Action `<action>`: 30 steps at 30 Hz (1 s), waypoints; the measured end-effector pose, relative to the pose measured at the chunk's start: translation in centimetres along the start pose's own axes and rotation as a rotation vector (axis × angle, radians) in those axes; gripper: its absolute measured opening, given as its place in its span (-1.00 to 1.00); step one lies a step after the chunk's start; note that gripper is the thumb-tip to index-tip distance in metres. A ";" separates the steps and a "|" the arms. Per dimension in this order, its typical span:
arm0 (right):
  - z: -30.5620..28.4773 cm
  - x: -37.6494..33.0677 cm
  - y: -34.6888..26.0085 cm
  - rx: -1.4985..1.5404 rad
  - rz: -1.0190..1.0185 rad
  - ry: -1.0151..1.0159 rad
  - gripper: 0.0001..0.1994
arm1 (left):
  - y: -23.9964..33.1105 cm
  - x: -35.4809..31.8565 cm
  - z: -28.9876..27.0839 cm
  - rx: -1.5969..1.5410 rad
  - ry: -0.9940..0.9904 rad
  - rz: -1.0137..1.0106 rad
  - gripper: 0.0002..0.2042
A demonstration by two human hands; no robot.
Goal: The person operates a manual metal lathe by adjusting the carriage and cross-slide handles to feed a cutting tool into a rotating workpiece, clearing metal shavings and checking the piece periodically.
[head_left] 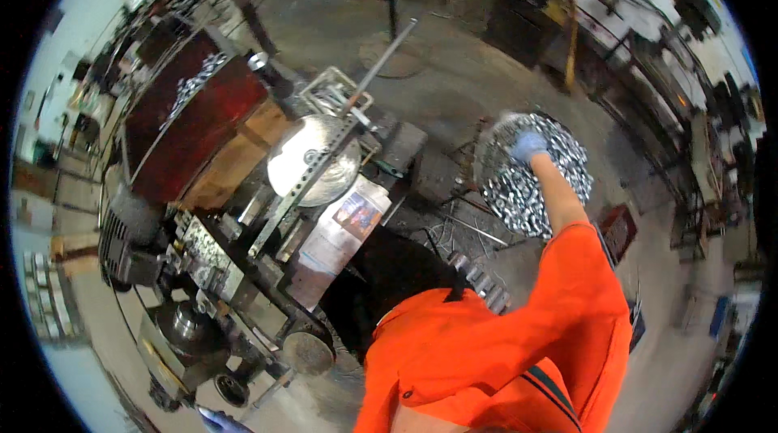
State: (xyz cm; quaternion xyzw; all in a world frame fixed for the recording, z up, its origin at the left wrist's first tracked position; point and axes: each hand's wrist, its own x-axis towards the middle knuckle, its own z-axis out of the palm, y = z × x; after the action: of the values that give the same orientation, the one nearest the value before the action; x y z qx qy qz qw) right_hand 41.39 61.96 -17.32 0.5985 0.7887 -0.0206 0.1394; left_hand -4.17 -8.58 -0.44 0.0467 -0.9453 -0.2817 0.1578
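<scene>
My right hand point(529, 146), in a light blue glove, reaches out to a round container point(489, 159) heaped with small shiny metal pieces point(531, 202). It touches the pile near its upper side. Blur hides the fingers, so whether they grip a piece does not show. At the lower left rim my left hand point(220, 420), also in a blue glove, is mostly cut off by the picture's edge. It is low beside the machine's base, and its fingers are too little visible to read. Orange sleeves cover my arms down to about the elbow.
Left of centre is a machine with a round bright metal disc point(312, 162), a perforated bar point(300, 190) and a newspaper sheet point(344, 222). A red bin point(194, 129) holds more metal pieces. Thin rods point(478, 226) lie between machine and container. A dark red box point(618, 230) stands right.
</scene>
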 end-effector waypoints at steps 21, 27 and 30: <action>10.0 13.5 6.1 -0.094 -0.554 0.045 -0.64 | 1.8 -0.5 -0.4 0.192 0.212 0.414 -0.76; 9.1 12.1 0.8 -0.120 -0.273 -0.023 -0.58 | 0.6 -1.6 -1.3 0.170 0.284 0.442 -0.77; 8.3 9.7 2.2 -0.070 -0.310 0.269 -0.63 | -0.1 -1.6 -1.4 0.171 0.229 0.387 -0.78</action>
State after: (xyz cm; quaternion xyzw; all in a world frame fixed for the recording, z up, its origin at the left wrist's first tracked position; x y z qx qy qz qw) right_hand 42.71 70.04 -27.34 0.4622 0.8830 0.0655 0.0488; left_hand -2.18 -9.12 0.14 -0.0905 -0.9330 -0.1580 0.3105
